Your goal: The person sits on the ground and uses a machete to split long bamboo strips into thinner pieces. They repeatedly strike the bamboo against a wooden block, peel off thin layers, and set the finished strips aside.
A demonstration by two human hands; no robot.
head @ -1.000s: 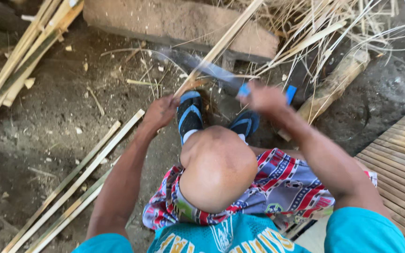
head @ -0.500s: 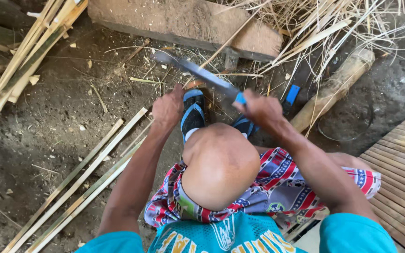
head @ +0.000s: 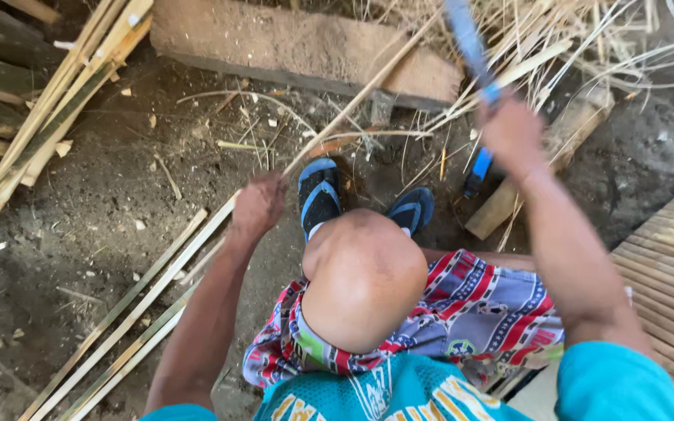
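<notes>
Dark, dusty dirt (head: 95,234) covers the ground, with little chips and dry bits all over it. At the top lies a big flat stone slab (head: 274,43). Behind it sits a messy pile of thin dry shavings (head: 587,39). On the far left, a bundle of split bamboo sticks (head: 48,109) leans across some dark logs. More long bamboo strips (head: 118,327) lie on the dirt near the person's left side. On the right edge is a floor of bamboo slats (head: 672,265).

The person sits with one bare knee (head: 364,277) up in the middle, wearing bright patterned shorts (head: 477,312) and blue sandals (head: 319,195).

The left hand (head: 257,206) is closed tight in a fist around a long thin bamboo strip (head: 368,90). That strip runs up from the fist toward the stone slab, and its top end goes out of sight among the shavings.

The right hand (head: 512,132) is lifted up high, closed around the blue handle of a big knife (head: 468,39). The blade points up and away and looks blurry. The knife is up above the strip and not touching it.

A chunky wooden block (head: 540,168) lies on the dirt just under the right hand, beside the right sandal.
</notes>
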